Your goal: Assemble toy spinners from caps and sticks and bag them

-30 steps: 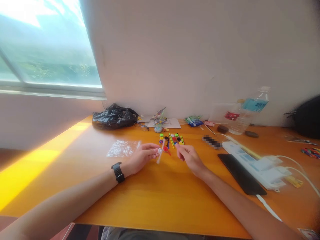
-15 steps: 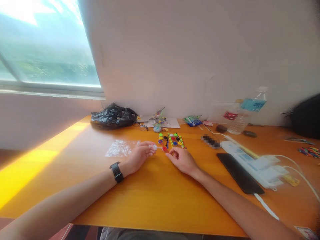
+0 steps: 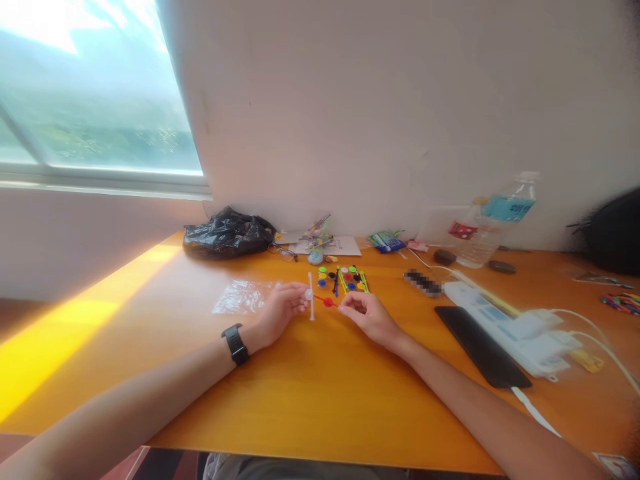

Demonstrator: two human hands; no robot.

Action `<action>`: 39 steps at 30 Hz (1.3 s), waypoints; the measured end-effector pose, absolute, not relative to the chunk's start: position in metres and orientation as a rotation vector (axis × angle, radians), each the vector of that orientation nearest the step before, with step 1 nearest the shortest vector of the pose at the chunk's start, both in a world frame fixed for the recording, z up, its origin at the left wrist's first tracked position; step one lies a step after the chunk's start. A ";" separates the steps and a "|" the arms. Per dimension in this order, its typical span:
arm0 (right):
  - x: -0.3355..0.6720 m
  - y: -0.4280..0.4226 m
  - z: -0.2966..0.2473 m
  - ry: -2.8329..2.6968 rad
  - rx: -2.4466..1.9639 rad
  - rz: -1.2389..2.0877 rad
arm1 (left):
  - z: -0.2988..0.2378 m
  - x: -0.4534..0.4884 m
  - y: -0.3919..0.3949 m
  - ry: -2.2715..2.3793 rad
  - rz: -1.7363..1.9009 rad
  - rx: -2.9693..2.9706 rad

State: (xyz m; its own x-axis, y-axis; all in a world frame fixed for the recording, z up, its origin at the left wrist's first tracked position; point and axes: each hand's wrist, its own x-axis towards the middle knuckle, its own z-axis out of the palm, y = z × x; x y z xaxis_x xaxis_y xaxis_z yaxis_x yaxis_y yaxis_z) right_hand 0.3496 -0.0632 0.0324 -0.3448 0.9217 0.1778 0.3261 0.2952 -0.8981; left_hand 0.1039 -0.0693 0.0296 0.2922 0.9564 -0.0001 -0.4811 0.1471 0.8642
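My left hand [image 3: 281, 311], with a black watch on its wrist, pinches a small white stick-and-disc piece [image 3: 311, 298] that stands roughly upright above the orange table [image 3: 310, 393]. My right hand [image 3: 369, 316] pinches a small red piece [image 3: 327, 302] and holds it right beside the white one; the two look joined or touching. Just behind both hands lies a small heap of coloured discs and sticks [image 3: 345, 278].
A clear plastic bag [image 3: 243, 297] lies left of my hands, and a black bag [image 3: 227, 233] sits by the wall. To the right are a black phone [image 3: 483, 347], a white power strip [image 3: 510, 327] with cables and a water bottle [image 3: 493, 223].
My right hand picked up the red piece from the table and brought it to the white piece. The white stick swung from slanted to upright.
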 end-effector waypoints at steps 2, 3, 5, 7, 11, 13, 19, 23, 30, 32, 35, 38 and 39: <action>0.349 -0.065 0.035 -1.812 -1.086 1.071 | 0.029 0.104 -0.069 0.665 1.154 0.882; 0.349 -0.066 0.036 -1.797 -1.077 1.083 | 0.030 0.104 -0.069 0.664 1.153 0.885; 0.350 -0.068 0.038 -1.771 -1.070 1.105 | 0.031 0.104 -0.070 0.664 1.158 0.896; 0.351 -0.068 0.041 -1.746 -1.069 1.130 | 0.031 0.104 -0.070 0.670 1.162 0.899; 0.352 -0.069 0.043 -1.693 -1.063 1.181 | 0.030 0.104 -0.070 0.660 1.167 0.878; 0.352 -0.067 0.042 -1.667 -1.079 1.210 | 0.030 0.104 -0.069 0.654 1.165 0.875; 0.355 -0.060 0.035 -1.703 -1.241 1.121 | 0.031 0.105 -0.070 0.722 1.174 0.855; 0.361 -0.057 0.035 -1.851 -1.445 0.659 | 0.031 0.105 -0.070 0.707 1.164 0.879; 0.352 -0.076 0.048 -1.880 -1.136 0.894 | 0.033 0.108 -0.075 0.779 1.137 0.973; 0.347 -0.084 0.051 -1.882 -1.045 1.154 | 0.034 0.109 -0.076 0.785 1.136 0.986; 0.344 -0.090 0.055 -1.891 -0.928 1.424 | 0.035 0.109 -0.077 0.784 1.142 0.988; 0.344 -0.089 0.057 -1.805 -0.881 1.441 | 0.035 0.109 -0.076 0.775 1.145 0.987; 0.344 -0.088 0.057 -1.767 -0.893 1.418 | 0.035 0.109 -0.076 0.773 1.147 0.987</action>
State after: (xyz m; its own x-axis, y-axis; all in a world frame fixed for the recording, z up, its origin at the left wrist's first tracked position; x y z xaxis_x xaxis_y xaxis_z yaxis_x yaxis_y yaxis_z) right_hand 0.3437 -0.0879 0.0570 -0.5239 0.8464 0.0951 0.0906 0.1665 -0.9819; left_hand 0.1093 -0.0760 0.0353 0.2529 0.9674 -0.0091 -0.3717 0.1058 0.9223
